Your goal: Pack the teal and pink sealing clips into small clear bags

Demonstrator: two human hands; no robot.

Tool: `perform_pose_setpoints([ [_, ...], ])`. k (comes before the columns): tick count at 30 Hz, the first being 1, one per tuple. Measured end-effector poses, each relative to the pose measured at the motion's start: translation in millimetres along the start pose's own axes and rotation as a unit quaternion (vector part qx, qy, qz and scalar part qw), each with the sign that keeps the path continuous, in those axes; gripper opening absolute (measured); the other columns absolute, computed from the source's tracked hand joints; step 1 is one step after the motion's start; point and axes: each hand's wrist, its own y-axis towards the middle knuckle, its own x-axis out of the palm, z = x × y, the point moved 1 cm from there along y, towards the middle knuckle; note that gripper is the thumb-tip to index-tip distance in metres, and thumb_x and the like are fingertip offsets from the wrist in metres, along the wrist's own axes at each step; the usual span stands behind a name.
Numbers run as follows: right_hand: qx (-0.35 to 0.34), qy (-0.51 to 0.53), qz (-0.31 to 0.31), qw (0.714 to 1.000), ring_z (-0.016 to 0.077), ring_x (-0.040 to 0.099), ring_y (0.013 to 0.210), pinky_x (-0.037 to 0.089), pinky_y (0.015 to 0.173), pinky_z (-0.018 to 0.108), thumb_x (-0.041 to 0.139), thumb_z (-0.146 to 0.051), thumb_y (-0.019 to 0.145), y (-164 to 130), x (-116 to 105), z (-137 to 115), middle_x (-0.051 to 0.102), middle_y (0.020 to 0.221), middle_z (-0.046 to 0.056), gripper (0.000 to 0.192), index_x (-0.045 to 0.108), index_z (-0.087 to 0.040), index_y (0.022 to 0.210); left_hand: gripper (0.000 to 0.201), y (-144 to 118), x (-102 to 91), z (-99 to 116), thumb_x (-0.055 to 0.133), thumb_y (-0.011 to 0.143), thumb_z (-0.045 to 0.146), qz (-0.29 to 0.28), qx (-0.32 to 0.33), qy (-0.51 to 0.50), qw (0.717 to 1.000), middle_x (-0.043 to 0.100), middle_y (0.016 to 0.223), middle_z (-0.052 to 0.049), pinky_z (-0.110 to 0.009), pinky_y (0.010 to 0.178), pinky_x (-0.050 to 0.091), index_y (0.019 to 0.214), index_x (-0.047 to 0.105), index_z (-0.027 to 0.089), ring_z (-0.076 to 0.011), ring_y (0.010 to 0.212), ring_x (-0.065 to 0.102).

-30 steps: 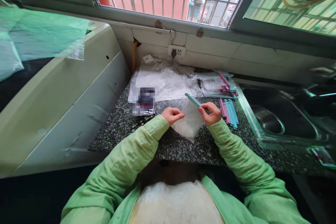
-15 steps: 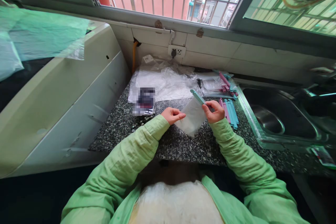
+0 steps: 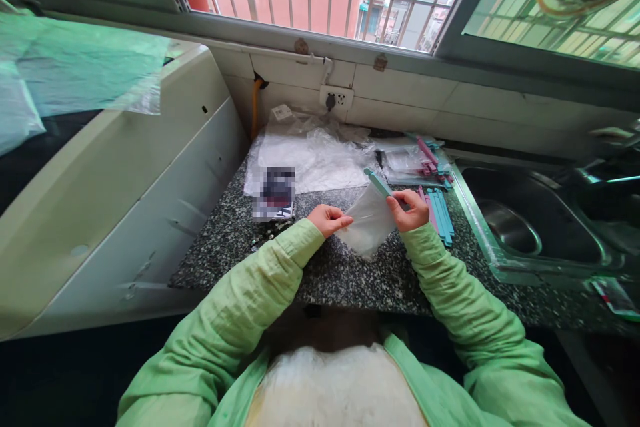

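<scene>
Both hands hold a small clear plastic bag (image 3: 370, 223) over the speckled granite counter (image 3: 345, 273). My left hand (image 3: 327, 219) pinches the bag's left corner. My right hand (image 3: 409, 209) grips the bag's right edge together with a teal sealing clip (image 3: 377, 182) that sticks up and to the left from the fingers. The bag hangs stretched between the two hands, just above the counter.
Several loose teal and pink clips (image 3: 437, 211) lie right of my right hand. More clips in clear packets (image 3: 417, 160) and crumpled plastic sheets (image 3: 313, 150) lie behind. A steel sink (image 3: 530, 223) is on the right, a white appliance (image 3: 125, 173) on the left, a blurred card (image 3: 275, 193) nearby.
My right hand with the clip has shifted right and slightly up, pulling the bag tauter. My left hand has hardly moved.
</scene>
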Motion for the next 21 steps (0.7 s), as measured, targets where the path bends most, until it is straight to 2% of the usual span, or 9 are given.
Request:
perform_pose_setpoints([
  [5, 0.008, -0.004, 0.006, 1.0, 0.0135, 0.049, 0.058, 0.041, 0.055, 0.027, 0.054, -0.038, 0.074, -0.8, 2.9, 1.0, 0.055, 0.061, 0.002, 0.022, 0.06, -0.018, 0.067, 0.038, 1.6, 0.8, -3.5, 0.061, 0.056, 0.048, -0.006, 0.004, 0.011, 1.0, 0.044, 0.039, 0.004, -0.021, 0.045, 0.023, 0.046, 0.054, 0.011, -0.0047, 0.041, 0.033],
  [13, -0.006, -0.016, 0.012, 1.0, 0.0139, 0.05, 0.059, 0.041, 0.054, 0.028, 0.054, -0.036, 0.074, -0.4, 2.0, 1.4, 0.055, 0.06, 0.002, 0.021, 0.059, -0.018, 0.066, 0.041, 0.8, 0.6, -4.6, 0.057, 0.058, 0.051, -0.023, 0.015, 0.036, 0.999, 0.036, 0.038, 0.006, -0.021, 0.044, 0.02, 0.046, 0.052, 0.012, -0.0045, 0.041, 0.029],
  [21, -0.011, -0.022, 0.023, 0.999, 0.0136, 0.048, 0.057, 0.04, 0.054, 0.027, 0.054, -0.036, 0.074, 1.3, 0.2, 3.7, 0.054, 0.059, 0.002, 0.021, 0.059, -0.018, 0.066, 0.041, 1.1, 0.6, -5.6, 0.058, 0.058, 0.05, -0.011, -0.009, 0.05, 0.999, 0.033, 0.037, 0.007, -0.021, 0.043, 0.019, 0.044, 0.051, 0.012, -0.0041, 0.041, 0.027],
])
